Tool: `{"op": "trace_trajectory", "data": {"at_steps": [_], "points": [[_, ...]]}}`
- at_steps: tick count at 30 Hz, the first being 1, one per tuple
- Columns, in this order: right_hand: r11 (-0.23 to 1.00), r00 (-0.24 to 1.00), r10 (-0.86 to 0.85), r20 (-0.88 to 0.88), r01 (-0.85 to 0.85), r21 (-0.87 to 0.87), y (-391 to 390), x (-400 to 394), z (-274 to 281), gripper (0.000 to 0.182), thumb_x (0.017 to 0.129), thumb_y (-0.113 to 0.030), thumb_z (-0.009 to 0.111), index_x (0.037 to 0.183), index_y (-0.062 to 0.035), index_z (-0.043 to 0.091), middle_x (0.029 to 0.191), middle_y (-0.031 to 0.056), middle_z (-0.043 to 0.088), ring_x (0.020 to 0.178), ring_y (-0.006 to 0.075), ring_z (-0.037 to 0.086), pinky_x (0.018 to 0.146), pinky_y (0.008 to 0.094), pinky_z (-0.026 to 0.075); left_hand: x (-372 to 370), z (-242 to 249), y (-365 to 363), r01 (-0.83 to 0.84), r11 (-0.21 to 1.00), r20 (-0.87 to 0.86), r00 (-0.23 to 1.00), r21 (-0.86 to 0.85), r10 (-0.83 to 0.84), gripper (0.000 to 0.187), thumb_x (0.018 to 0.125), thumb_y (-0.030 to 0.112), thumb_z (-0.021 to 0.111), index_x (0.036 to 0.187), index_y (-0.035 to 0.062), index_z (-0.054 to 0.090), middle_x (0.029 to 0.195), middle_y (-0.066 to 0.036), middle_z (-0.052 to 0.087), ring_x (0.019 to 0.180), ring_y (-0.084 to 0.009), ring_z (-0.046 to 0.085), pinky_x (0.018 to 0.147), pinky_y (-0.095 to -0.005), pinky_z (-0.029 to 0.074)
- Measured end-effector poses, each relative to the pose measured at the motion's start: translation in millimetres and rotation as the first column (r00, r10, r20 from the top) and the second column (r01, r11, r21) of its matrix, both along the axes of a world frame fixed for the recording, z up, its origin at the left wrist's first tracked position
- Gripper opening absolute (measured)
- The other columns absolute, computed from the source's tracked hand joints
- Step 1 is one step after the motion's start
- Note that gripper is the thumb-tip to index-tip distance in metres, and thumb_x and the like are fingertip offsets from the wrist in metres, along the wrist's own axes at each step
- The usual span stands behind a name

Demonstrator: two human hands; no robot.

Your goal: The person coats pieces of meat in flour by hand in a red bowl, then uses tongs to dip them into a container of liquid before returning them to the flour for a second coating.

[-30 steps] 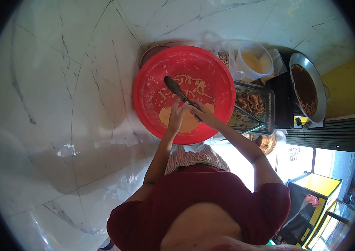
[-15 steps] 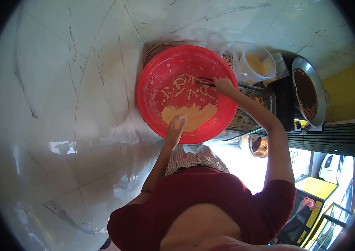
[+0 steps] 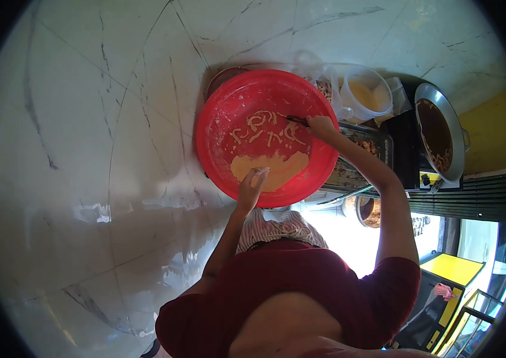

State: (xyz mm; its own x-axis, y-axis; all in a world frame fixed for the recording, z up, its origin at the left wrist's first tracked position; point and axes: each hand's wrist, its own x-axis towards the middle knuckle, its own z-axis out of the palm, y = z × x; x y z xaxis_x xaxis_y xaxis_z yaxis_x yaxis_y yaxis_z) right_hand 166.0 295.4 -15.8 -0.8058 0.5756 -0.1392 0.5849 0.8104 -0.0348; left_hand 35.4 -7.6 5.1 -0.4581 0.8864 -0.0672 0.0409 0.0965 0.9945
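A large red basin (image 3: 211, 164) stands in front of me. Pale, coated strips (image 3: 259, 121) lie scattered on its floor, and a heap of light tan flour (image 3: 286, 170) fills its near side. In my right hand (image 3: 321, 127), at the basin's right wall, are dark tongs (image 3: 296, 120), their tips among the strips. My left hand (image 3: 251, 186) hovers at the flour's left part, fingers curled towards the thumb and dusted white at the tips. I cannot tell what, if anything, is pinched there.
Right of the basin are a clear plastic tub (image 3: 367, 89) with yellowish contents and a metal tray (image 3: 386, 146) with browned pieces. Further right, a wide pan (image 3: 457, 128) of dark oil with bits in it sits on a stove. Marbled tiles (image 3: 86, 149) cover the left side.
My right hand has turned slightly, and the tongs now point more to the left, with their tips closer together. The left hand stays over the flour. The view has shifted slightly.
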Motion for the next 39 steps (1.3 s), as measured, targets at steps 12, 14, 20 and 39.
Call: {"op": "trace_trajectory", "data": {"at_steps": [12,14,20,39], "points": [[0.850,0.759,-0.352,-0.548,0.015,-0.526,-22.5,42.8,66.0,0.038,0.081,-0.034,0.061,0.105,-0.0046,0.062,0.063,0.0095,0.055,0.060,0.0190,0.056,0.054,0.0347,0.043,9.2,-8.0,34.5,0.072,0.997,0.028,0.997,0.005,-0.072,0.026,0.091,0.020,0.052,0.107,-0.0005,0.055,0.103,-0.010,0.060,0.101,-0.0159,0.056,0.092,-0.0279,0.039],[0.747,0.692,-0.482,-0.538,0.003,-0.665,-23.2,57.9,88.8,0.040,0.082,-0.035,0.063,0.108,-0.0047,0.062,0.061,0.0043,0.052,0.055,0.0123,0.050,0.051,0.0290,0.040,12.4,-14.2,45.3,0.082,0.997,0.050,0.996,-0.018,-0.081,0.027,0.091,0.021,0.052,0.108,-0.0004,0.055,0.103,-0.010,0.060,0.101,-0.0163,0.056,0.092,-0.0279,0.039],[0.562,0.412,-0.776,-0.478,0.106,-0.821,-6.2,130.2,144.6,0.047,0.081,-0.032,0.066,0.113,0.0007,0.058,0.067,-0.0009,0.055,0.056,0.0050,0.047,0.051,0.0215,0.038,34.9,-26.2,88.7,0.157,0.987,0.066,0.985,0.023,-0.159,0.026,0.092,0.023,0.050,0.106,0.0007,0.056,0.108,-0.011,0.059,0.104,-0.0185,0.055,0.091,-0.0299,0.040],[0.845,0.840,-0.528,-0.129,0.504,-0.179,190.4,157.3,42.7,0.034,0.068,-0.028,0.068,0.084,0.0017,0.065,0.080,0.0208,0.064,0.079,0.0346,0.063,0.069,0.0420,0.049,128.7,11.8,312.6,0.425,0.896,-0.701,0.678,0.130,-0.220,0.034,0.089,0.019,0.051,0.121,0.0083,0.049,0.127,-0.013,0.047,0.119,-0.0289,0.043,0.099,-0.0438,0.032]]}}
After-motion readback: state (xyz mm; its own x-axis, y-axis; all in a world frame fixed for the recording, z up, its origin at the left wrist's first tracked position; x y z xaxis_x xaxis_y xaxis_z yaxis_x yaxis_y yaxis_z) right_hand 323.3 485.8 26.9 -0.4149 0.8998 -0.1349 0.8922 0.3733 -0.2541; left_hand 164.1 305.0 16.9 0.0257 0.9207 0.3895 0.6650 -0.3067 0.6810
